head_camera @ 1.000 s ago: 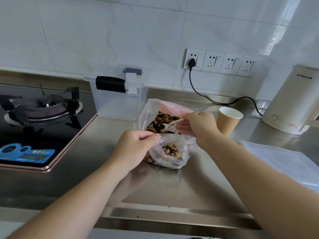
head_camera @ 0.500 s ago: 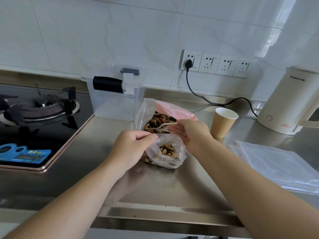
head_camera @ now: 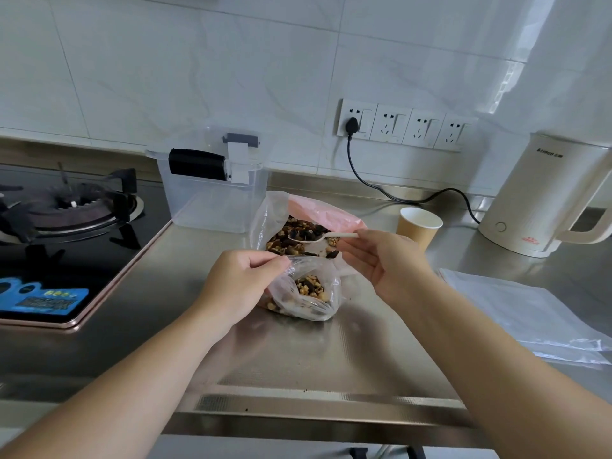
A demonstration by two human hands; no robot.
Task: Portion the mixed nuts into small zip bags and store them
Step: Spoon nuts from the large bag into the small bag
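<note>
Steel counter (head_camera: 331,352): left hand (head_camera: 241,286) pinches zip bag (head_camera: 308,293) rim open.

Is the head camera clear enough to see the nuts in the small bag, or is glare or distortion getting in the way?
Head view: the nuts show sharply through the small bag, with only faint sheen on its plastic. The steel counter reflects soft light with no harsh glare. Wide-angle distortion bends the kettle and wall tiles at the edges. Both forearms look stretched.

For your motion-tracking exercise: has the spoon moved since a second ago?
Yes. The spoon has swung from over the small zip bag back into the large nut bag, judged against the paper cup.
</note>
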